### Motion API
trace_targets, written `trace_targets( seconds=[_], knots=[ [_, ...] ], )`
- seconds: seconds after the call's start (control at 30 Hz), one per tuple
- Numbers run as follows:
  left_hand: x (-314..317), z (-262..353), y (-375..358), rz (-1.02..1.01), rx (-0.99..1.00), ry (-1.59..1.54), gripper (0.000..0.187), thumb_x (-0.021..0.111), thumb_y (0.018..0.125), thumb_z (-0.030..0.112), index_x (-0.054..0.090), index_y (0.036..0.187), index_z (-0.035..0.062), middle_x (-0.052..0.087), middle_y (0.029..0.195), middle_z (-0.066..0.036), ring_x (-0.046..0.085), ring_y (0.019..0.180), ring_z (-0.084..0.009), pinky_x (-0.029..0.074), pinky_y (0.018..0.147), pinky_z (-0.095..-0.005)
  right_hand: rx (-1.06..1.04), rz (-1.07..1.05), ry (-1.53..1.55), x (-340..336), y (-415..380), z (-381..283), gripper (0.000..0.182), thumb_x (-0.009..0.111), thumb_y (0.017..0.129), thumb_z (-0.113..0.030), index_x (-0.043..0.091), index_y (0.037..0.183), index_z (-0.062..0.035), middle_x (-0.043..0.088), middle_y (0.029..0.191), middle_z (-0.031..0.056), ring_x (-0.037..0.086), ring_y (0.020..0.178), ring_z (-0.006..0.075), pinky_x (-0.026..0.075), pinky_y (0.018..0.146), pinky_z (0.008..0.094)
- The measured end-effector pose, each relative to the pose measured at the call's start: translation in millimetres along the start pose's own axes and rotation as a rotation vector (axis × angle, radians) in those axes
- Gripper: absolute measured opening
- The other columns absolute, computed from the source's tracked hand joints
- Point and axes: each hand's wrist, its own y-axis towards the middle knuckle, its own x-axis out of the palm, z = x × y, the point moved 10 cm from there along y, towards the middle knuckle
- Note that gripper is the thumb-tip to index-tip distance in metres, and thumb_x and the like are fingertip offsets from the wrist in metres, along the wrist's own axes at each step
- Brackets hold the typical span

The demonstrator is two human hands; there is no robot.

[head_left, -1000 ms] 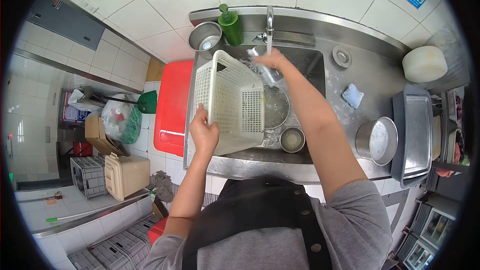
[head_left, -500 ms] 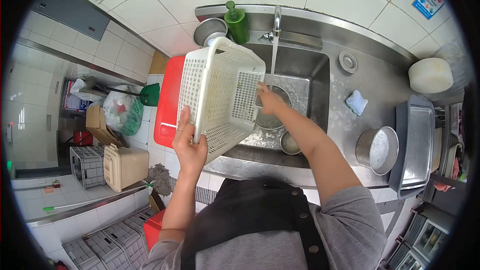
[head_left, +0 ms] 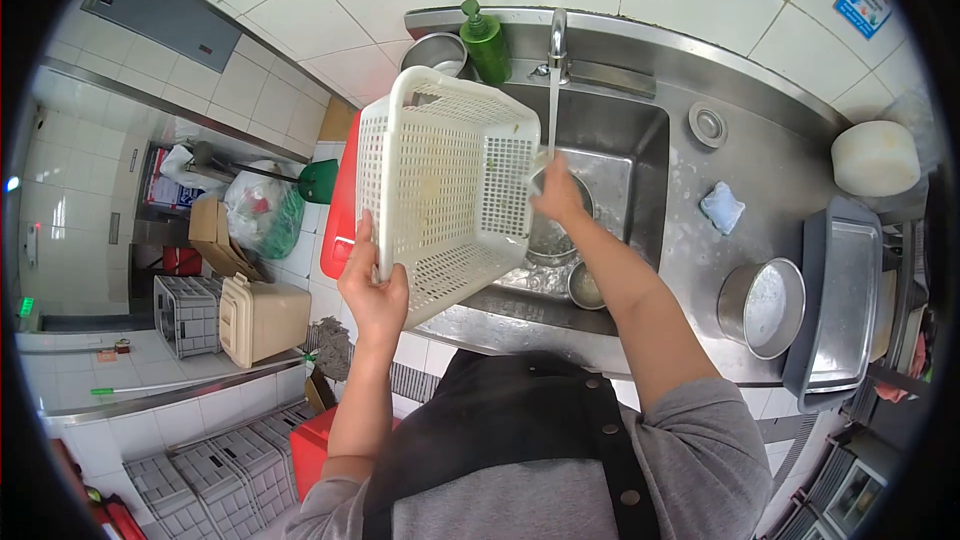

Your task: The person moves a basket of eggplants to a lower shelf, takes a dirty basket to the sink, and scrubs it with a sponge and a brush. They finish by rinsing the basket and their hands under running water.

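A white perforated plastic basket [head_left: 430, 180] is tilted on its side, its open mouth facing the sink [head_left: 648, 155]. My left hand [head_left: 374, 288] is closed around the basket's near left rim, with the thumb on the inner side. My right hand [head_left: 562, 195] is beside the far end of the basket, at the stream running from the tap [head_left: 559, 35]. Its fingers reach up, partly blurred, and I see nothing held in them. Below that hand a round metal bowl [head_left: 553, 258] lies in the sink, partly covered by it. A smaller metal bowl [head_left: 584, 287] is nearby.
A green pump bottle [head_left: 486, 45] and a metal bowl [head_left: 436, 48] stand behind the basket. On the counter are a sink strainer [head_left: 707, 125], a sponge [head_left: 722, 208], a round pot [head_left: 762, 308] and a grey tray [head_left: 838, 290]. A red bin [head_left: 342, 210] is at left.
My right hand has moved from inside the basket's end to the right, up to the running water. My left hand still holds the basket. The whole view has shifted slightly.
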Motion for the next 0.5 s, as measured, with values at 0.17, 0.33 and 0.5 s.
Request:
trace_targets(
  seconds=[0.17,0.33,0.5],
  knots=[
    [0.5,-9.9,-5.9,-0.013,-0.037,-0.043,0.019,0.056,0.068,-0.013,0.056,0.088,-0.0135,0.049,0.139,-0.035,0.053,0.128,-0.037,0.049,0.094,-0.0342,0.645,0.533,0.179,-87.0,-31.8,87.2,0.095,0.079,0.071,-0.03,0.033,0.14,0.0139,0.037,0.145,0.0335,0.054,0.123,0.0422,0.046,0.105,0.0405],
    [12.6,-16.3,-8.7,0.0,-0.018,-0.054,0.022,0.054,0.068,-0.014,0.058,0.09,-0.0126,0.05,0.139,-0.033,0.057,0.125,-0.0326,0.046,0.097,-0.0319,0.432,0.443,0.236,-82.4,2.9,92.7,0.074,0.078,0.065,-0.037,0.056,0.119,0.0086,0.066,0.112,0.0312,0.064,0.108,0.0424,0.051,0.095,0.0445],
    [16.4,-38.0,-2.9,-0.105,-0.276,-0.358,0.026,0.054,0.067,-0.014,0.059,0.093,-0.0122,0.051,0.14,-0.031,0.056,0.124,-0.0249,0.044,0.098,-0.0308,0.145,0.319,0.047,-56.5,13.4,7.4,0.079,0.079,0.073,-0.035,0.048,0.134,0.0041,0.058,0.123,0.0292,0.06,0.111,0.0441,0.05,0.094,0.0478]
  ],
)
